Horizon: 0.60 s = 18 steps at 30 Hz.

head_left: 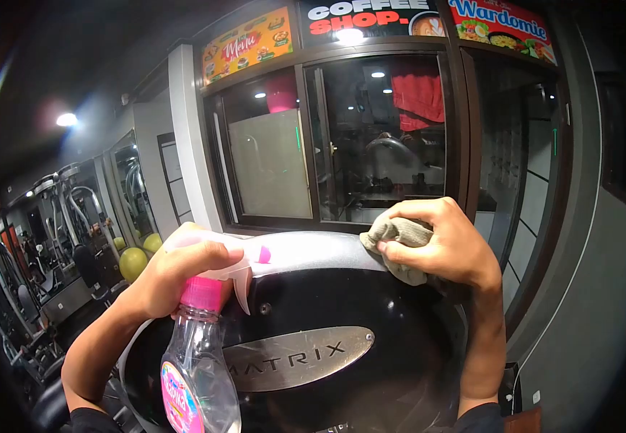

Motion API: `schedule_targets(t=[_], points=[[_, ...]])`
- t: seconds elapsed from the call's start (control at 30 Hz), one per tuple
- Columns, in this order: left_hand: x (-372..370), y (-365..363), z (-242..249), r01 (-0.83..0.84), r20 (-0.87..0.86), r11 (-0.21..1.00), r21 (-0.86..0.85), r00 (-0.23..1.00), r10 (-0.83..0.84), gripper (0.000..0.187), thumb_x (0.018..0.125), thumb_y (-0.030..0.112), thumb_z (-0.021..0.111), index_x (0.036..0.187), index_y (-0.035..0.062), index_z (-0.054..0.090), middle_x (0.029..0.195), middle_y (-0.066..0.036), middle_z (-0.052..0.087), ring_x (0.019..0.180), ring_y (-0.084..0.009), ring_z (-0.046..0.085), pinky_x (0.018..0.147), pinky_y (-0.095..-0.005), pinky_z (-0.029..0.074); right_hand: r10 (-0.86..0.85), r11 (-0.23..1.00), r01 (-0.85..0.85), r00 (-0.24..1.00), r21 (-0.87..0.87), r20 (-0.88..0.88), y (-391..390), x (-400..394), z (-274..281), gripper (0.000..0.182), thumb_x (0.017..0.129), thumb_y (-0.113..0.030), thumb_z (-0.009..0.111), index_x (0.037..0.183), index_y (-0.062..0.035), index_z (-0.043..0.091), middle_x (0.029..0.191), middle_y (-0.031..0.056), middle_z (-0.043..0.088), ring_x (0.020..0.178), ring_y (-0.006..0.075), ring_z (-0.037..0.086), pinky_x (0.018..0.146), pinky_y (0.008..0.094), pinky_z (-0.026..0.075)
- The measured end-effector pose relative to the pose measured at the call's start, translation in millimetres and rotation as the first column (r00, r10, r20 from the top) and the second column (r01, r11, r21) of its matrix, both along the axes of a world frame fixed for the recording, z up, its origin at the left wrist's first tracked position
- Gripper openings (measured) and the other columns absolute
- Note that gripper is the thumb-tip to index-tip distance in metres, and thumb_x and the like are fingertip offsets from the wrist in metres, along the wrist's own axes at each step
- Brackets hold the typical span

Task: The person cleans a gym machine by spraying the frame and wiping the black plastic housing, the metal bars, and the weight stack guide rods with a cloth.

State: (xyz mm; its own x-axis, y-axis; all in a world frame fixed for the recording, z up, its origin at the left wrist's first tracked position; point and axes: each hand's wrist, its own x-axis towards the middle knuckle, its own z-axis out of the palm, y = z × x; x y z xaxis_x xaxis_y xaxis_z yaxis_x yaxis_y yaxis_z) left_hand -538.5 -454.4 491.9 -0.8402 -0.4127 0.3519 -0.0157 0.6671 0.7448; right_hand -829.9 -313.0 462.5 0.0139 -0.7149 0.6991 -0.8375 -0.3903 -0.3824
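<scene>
Left hand (172, 270) curls round spray bottle (201, 368), lower left (likely light, slick; grip neck (202, 294)); right hand (457, 249) pinches soft-looking cloth (404, 234).

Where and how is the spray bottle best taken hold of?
Probably at the pink collar and narrow neck beneath it, from the person's left: the spray bottle stands roughly upright, widens below, and its trigger and nozzle face right. The left hand grips the spray head from that side.
</scene>
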Motion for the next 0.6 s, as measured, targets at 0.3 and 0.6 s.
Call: schedule_targets(t=[0.3,0.6], points=[[0,2,-3,-0.182,0.019,0.983,-0.005,0.983,0.182,0.044,0.09,0.034,0.052,0.082,-0.0051,0.07,0.071,-0.008,0.067,0.066,-0.0135,0.06,0.069,-0.0271,0.047,0.153,0.986,-0.143,0.98,0.08,-0.131,-57,16,28,0.031,0.078,-0.029,0.068,0.096,-0.0044,0.074,0.076,0.0142,0.071,0.067,0.0253,0.068,0.07,0.0334,0.054],[-5,6,-5,-0.141,-0.051,0.987,-0.077,0.989,0.137,0.043,0.088,0.032,0.052,0.082,-0.0053,0.071,0.071,-0.007,0.068,0.065,-0.0124,0.059,0.065,-0.0248,0.045,0.028,0.999,-0.032,0.994,0.039,0.108,3,-39,-20,0.028,0.077,-0.026,0.071,0.095,-0.0049,0.075,0.08,0.0128,0.072,0.073,0.0196,0.071,0.073,0.0312,0.054]])
